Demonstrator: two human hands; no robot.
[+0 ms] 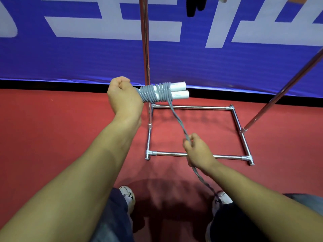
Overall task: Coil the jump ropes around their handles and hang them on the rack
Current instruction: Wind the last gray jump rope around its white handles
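Banner fabric (70,55) in blue and white fills the upper half of the frame, above a red floor (52,137). Chrome tubing of the rack (192,107) is seen right of centre: a rectangular base on the floor, one upright rising to the top edge, a second bar slanting off to the right. Something dark hangs at the top edge; whether it is another rope cannot be told.

At the centre of the frame the two white handles (180,89) are held side by side, level, by the left hand (125,96), whose grip is a closed fist round their near ends. Grey rope (153,93) is wound in many tight turns round both handles, covering most of their length; only the white far ends are left bare.

From the coil a doubled, twisted length of rope runs down to the right hand (199,152), lower right of centre, where it is pinched between curled fingers. Beyond that hand it trails toward the shoes (222,199) at the bottom edge.

Coiling is judged well advanced but unfinished: the loose tail remains to be wound and secured, and hanging on the rack is not yet done.
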